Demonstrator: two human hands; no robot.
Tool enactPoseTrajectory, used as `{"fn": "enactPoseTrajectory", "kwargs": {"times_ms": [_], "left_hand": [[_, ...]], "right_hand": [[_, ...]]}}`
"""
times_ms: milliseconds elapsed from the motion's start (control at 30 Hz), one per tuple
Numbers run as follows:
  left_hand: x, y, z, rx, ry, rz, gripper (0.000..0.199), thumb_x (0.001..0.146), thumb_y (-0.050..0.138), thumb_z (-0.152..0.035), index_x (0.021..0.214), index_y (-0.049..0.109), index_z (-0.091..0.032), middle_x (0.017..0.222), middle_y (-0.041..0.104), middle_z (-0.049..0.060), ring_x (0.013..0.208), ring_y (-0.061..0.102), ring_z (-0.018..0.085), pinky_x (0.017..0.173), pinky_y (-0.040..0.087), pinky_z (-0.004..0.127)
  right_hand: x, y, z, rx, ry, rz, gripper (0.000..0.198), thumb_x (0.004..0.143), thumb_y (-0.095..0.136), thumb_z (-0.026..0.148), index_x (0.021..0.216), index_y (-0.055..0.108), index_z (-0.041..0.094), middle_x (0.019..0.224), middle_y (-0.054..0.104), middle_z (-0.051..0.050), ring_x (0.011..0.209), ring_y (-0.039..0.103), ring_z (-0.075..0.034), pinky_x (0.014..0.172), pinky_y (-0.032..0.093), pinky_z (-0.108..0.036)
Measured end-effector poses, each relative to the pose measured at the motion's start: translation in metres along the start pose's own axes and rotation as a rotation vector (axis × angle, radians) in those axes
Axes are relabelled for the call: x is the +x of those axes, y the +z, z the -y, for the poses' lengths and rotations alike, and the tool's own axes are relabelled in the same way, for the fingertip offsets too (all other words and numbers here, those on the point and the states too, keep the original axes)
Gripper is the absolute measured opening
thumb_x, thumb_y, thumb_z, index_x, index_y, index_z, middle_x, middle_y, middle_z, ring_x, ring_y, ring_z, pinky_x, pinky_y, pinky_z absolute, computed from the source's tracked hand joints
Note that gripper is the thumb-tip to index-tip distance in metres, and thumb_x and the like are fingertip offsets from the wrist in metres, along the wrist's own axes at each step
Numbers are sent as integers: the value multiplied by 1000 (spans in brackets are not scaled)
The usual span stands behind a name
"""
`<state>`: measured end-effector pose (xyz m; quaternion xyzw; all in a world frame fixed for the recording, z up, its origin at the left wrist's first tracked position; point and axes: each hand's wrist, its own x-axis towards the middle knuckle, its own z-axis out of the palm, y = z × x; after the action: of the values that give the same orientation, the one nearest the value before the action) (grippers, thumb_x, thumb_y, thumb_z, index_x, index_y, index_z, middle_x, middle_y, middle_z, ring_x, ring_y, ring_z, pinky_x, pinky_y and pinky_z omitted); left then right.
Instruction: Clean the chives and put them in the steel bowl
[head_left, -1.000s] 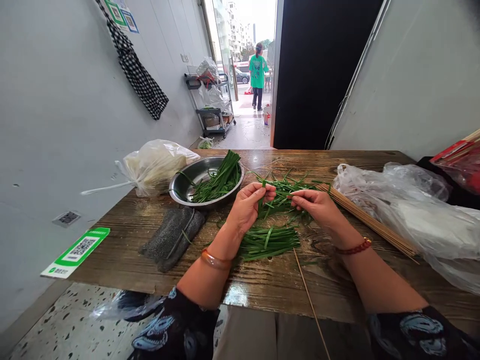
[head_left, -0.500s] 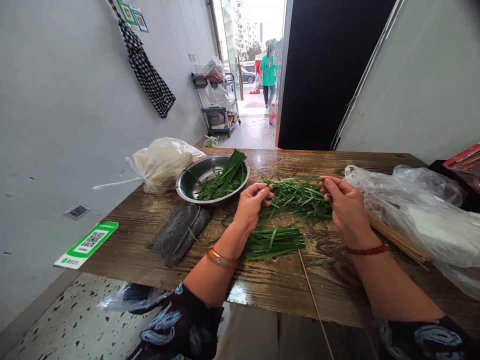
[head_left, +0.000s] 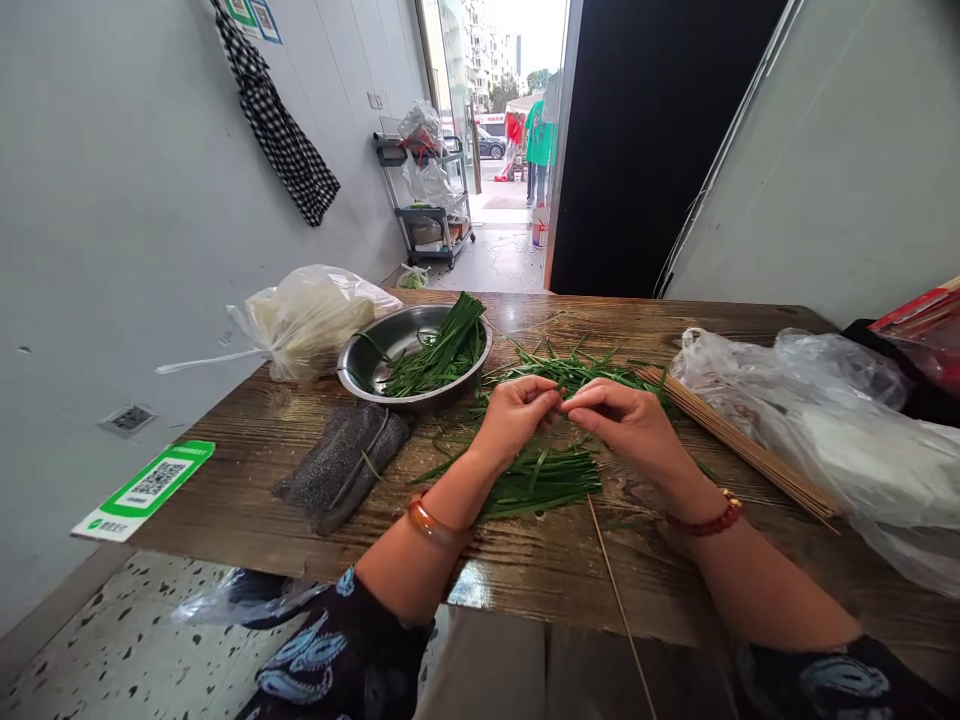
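Pinching a green leaf [head_left: 562, 392] in left fingers [head_left: 541, 403], with right fingers [head_left: 592, 415] closed alongside, grip hidden, near a leaf bundle [head_left: 551, 482].

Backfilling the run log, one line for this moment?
left hand: pinching leaf | right hand: close beside | bundle: on table | bowl: holds greens

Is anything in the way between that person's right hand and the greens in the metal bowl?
Yes, the left hand does: it lies between the right hand and the greens in the bowl, with its fingertips close to the right hand's. The metal bowl's near wall also stands before them.
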<state>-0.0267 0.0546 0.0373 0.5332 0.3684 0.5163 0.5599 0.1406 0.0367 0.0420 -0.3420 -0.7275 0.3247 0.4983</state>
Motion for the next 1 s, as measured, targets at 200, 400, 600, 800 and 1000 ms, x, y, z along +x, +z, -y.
{"fn": "enactPoseTrajectory", "kwargs": {"times_ms": [200,400,600,800,1000], "left_hand": [[-8,8,-5,-34,-92,148,22,73,71,-29,82,64,-10,67,67,3,52,61,11,45,43,19],[-7,7,-4,-85,-82,195,22,75,70,-28,84,64,-9,69,67,4,55,63,11,49,47,21],[-8,6,-5,-52,-61,217,21,76,69,-29,83,65,-10,69,68,4,56,63,12,52,46,22],[-8,6,-6,-21,-64,233,21,76,68,-30,83,66,-11,71,69,4,56,63,11,51,44,21],[-7,4,-4,-31,-51,245,22,76,70,-30,84,66,-10,71,68,5,57,63,12,55,47,23]], "right_hand": [[1,3,-14,-102,89,-221,17,78,71,36,76,67,19,72,64,-1,63,58,-14,58,44,-27],[1,5,-15,-202,58,-277,14,78,71,32,74,65,19,73,62,0,62,54,-13,57,41,-27],[2,4,-13,-206,76,-290,13,78,70,31,73,64,20,73,61,1,63,53,-13,58,41,-27],[3,4,-17,-140,132,-311,23,73,73,35,89,65,20,78,62,0,64,54,-12,58,42,-27],[2,1,-16,-128,102,-192,20,80,66,38,89,70,21,81,66,-3,67,57,-14,59,43,-28]]}}
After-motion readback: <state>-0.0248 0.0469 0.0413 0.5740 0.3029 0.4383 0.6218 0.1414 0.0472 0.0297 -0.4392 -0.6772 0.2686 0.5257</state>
